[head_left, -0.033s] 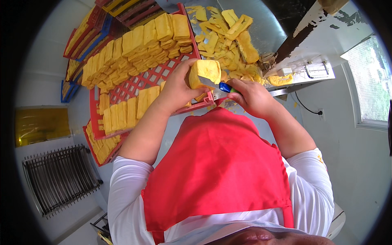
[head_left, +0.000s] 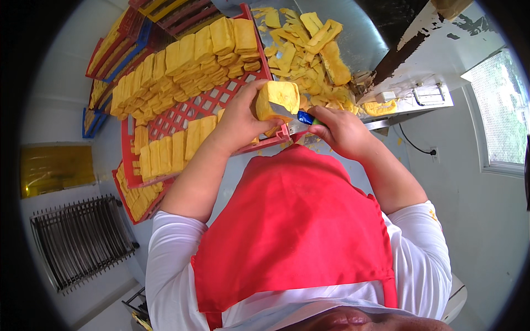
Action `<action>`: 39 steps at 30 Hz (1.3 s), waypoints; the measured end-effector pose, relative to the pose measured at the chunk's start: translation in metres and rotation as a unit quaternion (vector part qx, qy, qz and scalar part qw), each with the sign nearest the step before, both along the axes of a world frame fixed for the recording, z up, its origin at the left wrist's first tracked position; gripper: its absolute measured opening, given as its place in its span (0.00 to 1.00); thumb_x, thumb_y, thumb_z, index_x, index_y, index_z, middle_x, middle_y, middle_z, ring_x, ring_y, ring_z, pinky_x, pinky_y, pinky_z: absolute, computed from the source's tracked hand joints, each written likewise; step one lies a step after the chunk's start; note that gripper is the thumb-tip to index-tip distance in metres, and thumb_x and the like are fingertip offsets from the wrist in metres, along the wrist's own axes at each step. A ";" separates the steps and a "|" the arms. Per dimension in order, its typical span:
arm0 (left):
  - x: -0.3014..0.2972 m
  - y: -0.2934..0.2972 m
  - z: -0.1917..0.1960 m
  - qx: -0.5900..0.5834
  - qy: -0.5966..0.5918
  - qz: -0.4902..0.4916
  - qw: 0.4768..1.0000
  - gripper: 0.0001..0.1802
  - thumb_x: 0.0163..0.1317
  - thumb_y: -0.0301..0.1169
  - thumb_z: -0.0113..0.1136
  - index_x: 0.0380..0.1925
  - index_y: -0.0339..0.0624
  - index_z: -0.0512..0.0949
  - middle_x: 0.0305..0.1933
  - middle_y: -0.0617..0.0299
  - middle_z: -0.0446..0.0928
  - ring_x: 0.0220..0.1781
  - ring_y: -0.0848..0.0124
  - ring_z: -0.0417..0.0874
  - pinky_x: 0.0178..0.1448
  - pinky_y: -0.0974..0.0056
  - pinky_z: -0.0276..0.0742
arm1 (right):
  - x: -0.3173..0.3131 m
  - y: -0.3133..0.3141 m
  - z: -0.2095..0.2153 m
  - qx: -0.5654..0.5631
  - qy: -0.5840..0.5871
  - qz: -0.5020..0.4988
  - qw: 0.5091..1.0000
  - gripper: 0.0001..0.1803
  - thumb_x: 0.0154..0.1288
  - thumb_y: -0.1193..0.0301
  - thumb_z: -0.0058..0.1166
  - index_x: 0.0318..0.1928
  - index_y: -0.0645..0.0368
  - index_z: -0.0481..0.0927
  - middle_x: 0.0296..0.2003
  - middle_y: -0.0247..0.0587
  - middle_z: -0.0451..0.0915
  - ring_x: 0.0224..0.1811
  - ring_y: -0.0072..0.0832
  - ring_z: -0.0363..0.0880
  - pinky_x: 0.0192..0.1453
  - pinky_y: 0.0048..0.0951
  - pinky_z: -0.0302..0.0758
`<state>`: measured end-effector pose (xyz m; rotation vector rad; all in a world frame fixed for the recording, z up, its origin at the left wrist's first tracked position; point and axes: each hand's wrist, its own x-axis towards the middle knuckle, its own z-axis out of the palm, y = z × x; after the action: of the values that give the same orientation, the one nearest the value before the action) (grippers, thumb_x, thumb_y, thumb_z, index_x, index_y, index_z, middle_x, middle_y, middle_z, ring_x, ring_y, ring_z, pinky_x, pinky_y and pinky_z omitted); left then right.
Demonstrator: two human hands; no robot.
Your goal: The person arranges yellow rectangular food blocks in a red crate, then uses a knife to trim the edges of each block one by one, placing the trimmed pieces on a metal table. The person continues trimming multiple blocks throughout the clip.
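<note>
My left hand is closed round a yellow loaf-shaped block, holding it over the near right corner of a red crate. In my right hand is a knife with a blue and green handle. Its blade lies against the near side of the block, pointing left. Blade and fingers partly cover the lower part of the block. Rows of similar yellow blocks are stacked in the crate, with a shorter row along its near side.
Thin yellow trimmings are heaped on a metal table beyond my hands. More crates of blocks stand stacked at the far left. A worn white panel rises at the right. A dark metal rack is at the left.
</note>
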<state>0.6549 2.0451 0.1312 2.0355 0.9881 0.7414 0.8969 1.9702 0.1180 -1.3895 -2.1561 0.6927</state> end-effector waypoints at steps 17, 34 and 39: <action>-0.009 0.000 -0.050 -0.270 -0.077 -0.058 0.958 0.41 0.49 0.29 0.76 0.62 0.36 0.66 0.58 0.54 0.75 0.60 0.66 0.76 0.64 0.63 0.71 | -0.002 0.004 -0.042 -0.180 0.035 -0.070 0.981 0.21 0.75 0.53 0.43 0.48 0.60 0.70 0.34 0.57 0.77 0.42 0.57 0.75 0.44 0.46 0.72; -0.045 -0.019 -0.062 -0.238 0.002 -0.049 0.970 0.49 0.55 0.31 0.70 0.71 0.37 0.51 0.66 0.52 0.66 0.68 0.63 0.68 0.71 0.61 0.64 | 0.021 0.007 -0.138 -0.285 0.148 -0.251 0.913 0.18 0.76 0.56 0.43 0.43 0.60 0.72 0.20 0.39 0.72 0.20 0.29 0.70 0.27 0.34 0.69; -0.086 -0.014 -0.049 -0.103 -0.062 0.018 0.993 0.51 0.54 0.31 0.70 0.73 0.44 0.49 0.68 0.47 0.62 0.70 0.57 0.64 0.72 0.58 0.61 | -0.004 0.004 -0.135 -0.245 0.188 -0.259 0.915 0.16 0.76 0.57 0.44 0.43 0.59 0.73 0.19 0.32 0.68 0.18 0.22 0.67 0.23 0.29 0.66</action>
<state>0.5689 2.0310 0.0824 1.7770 0.9892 0.7417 0.8924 1.9739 -0.0169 -1.7968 -1.2754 1.2113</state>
